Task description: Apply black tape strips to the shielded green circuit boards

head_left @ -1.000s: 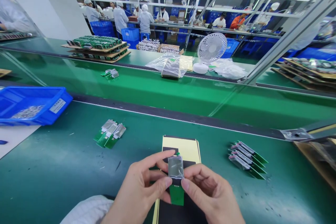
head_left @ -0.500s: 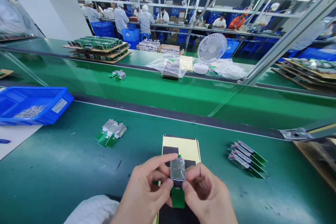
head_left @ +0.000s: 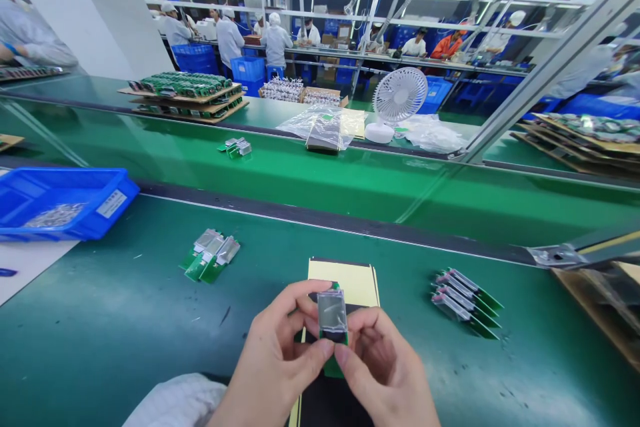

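Head view: the left hand (head_left: 273, 363) and right hand (head_left: 383, 373) both pinch a small silver-faced module (head_left: 333, 313) near the bench (head_left: 100, 333) edge, above a yellow sheet (head_left: 350, 279). Each grip is closed on the module. Pressing too hard could smudge its face or bend its green tail (head_left: 331, 367)

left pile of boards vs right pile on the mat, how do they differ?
The left pile is a loose, overlapping heap with bright silver plates up; the right pile is a neat fanned row with darker, pinkish-edged plates. The left pile lies nearer the blue bin. Both show green boards on the green mat.
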`<action>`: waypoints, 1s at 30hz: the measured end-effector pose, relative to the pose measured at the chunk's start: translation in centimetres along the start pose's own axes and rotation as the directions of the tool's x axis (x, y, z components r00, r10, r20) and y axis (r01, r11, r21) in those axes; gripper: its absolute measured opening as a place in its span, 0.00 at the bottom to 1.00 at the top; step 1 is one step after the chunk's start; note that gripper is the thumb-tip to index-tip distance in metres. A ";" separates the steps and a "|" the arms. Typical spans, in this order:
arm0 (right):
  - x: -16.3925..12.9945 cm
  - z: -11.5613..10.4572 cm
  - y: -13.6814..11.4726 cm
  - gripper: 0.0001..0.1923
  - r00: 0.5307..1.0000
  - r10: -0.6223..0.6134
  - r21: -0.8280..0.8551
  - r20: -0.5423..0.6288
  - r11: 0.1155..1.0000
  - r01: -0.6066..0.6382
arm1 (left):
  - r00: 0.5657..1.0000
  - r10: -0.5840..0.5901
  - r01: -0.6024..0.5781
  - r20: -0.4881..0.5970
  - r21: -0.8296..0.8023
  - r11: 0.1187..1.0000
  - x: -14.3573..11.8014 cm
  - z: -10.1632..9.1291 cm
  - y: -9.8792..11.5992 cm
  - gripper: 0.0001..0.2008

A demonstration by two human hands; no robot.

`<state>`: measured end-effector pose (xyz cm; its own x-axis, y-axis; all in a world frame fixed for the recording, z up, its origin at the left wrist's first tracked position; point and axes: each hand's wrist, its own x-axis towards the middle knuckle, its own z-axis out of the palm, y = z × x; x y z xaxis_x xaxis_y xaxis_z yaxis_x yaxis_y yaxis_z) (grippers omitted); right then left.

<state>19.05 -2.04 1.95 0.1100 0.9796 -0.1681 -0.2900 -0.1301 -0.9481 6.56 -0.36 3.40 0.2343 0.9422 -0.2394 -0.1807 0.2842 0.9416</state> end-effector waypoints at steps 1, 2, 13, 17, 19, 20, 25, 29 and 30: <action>-0.1 0.0 0.3 0.08 1.000 0.014 0.022 0.008 1.000 -0.015 | 1.000 -0.002 0.002 0.002 -0.012 1.000 0.0 0.0 -0.1 0.17; -0.1 -0.1 0.5 0.09 0.999 0.029 0.052 0.017 0.998 -0.030 | 1.000 -0.009 0.009 -0.001 -0.028 1.000 -0.1 0.0 -0.1 0.17; 0.0 -0.5 0.8 0.11 0.998 0.055 0.087 0.037 0.995 -0.058 | 1.000 -0.027 0.028 0.013 -0.127 0.992 -0.3 0.1 0.0 0.15; -0.1 -0.2 0.7 0.10 0.997 0.066 0.124 0.051 0.990 -0.072 | 0.999 0.034 -0.033 0.012 -0.038 0.999 -0.6 0.3 -0.4 0.18; -0.1 -0.2 0.9 0.10 0.993 0.091 0.168 0.080 0.980 -0.104 | 0.999 0.025 -0.024 0.043 -0.024 0.999 -0.6 0.3 -0.5 0.19; -0.1 -0.3 0.9 0.10 0.990 0.103 0.176 0.097 0.977 -0.119 | 0.999 0.017 -0.015 0.050 -0.030 0.999 -0.6 0.3 -0.6 0.19; 0.4 -1.5 0.1 0.12 0.973 0.118 0.057 0.199 0.990 -0.132 | 1.000 -0.008 0.008 0.009 -0.051 0.999 -0.3 0.0 -0.3 0.17; 0.9 -2.1 -1.3 0.11 0.977 0.115 -0.062 0.182 0.993 -0.105 | 0.998 -0.063 0.061 -0.021 -0.085 0.995 -0.2 0.4 0.2 0.14; 0.9 -2.0 -1.5 0.11 0.980 0.113 -0.088 0.161 0.991 -0.100 | 0.997 -0.073 0.070 -0.026 -0.095 0.993 -0.2 0.5 0.2 0.14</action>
<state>21.48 -1.30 2.72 -0.0782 0.9703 -0.2289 -0.2152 -0.2406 -0.9465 7.00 -0.63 3.77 0.2217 0.9232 -0.3138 -0.2536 0.3654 0.8957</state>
